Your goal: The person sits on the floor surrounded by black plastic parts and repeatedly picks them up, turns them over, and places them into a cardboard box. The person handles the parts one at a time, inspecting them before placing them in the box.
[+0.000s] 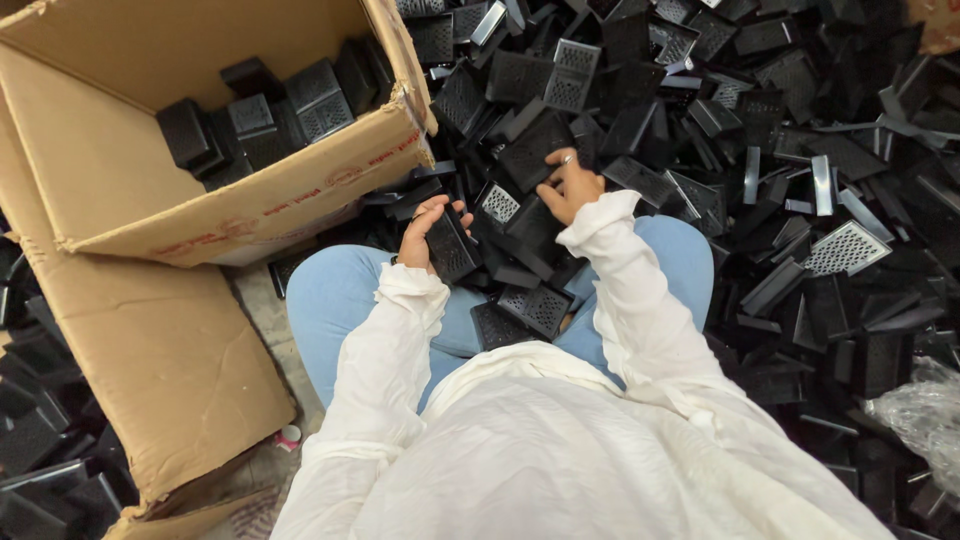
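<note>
My left hand (424,230) grips a black perforated plastic piece (452,247) just above my lap. My right hand (568,186), with a ring on one finger, reaches into the heap and closes on another black perforated piece (533,148). More such pieces (537,308) lie between my knees, on blue jeans. Both arms wear loose white sleeves.
A big heap of black perforated plastic parts (760,150) covers the floor ahead and to the right. An open cardboard box (250,205) at the upper left holds several of them (270,115). A flattened cardboard flap (150,350) lies at left. Clear plastic wrap (925,410) sits at far right.
</note>
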